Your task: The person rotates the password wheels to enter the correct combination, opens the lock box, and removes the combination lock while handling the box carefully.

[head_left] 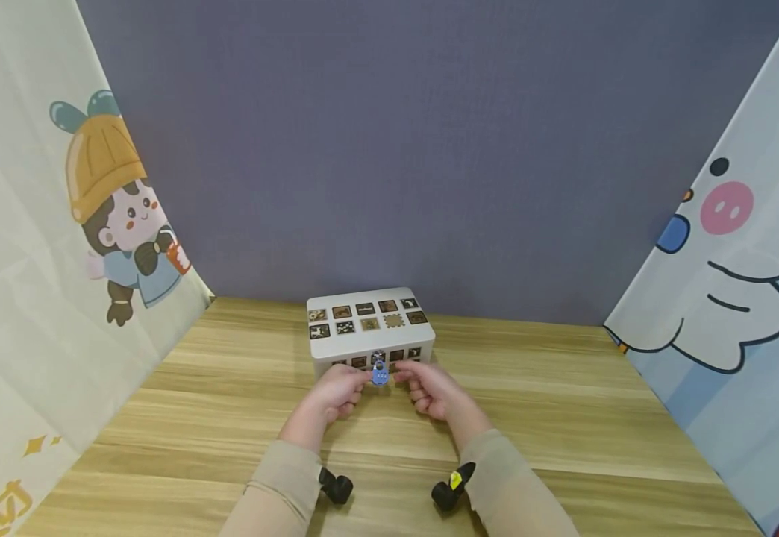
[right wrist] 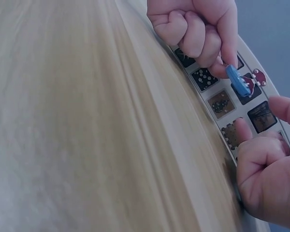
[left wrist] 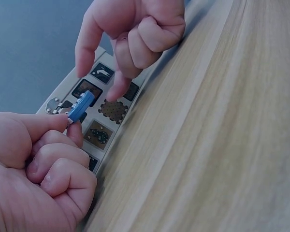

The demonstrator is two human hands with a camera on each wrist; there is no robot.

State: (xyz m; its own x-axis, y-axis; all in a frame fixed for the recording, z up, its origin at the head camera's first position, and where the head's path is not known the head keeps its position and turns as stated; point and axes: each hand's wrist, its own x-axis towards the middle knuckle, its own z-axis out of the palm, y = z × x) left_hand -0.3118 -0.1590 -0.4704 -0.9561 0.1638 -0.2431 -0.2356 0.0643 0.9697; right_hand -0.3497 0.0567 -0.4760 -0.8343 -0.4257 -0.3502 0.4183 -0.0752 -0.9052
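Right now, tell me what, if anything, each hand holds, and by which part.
The left hand pinches the blue padlock by the left side of its body; the right hand holds nothing.

Just beyond the parted thumb and forefinger of the right hand, the left hand pinches a blue padlock. Behind both hands stands a white box; beside them spreads a wooden tabletop.

Blue padlock (with dials) at latch of white box
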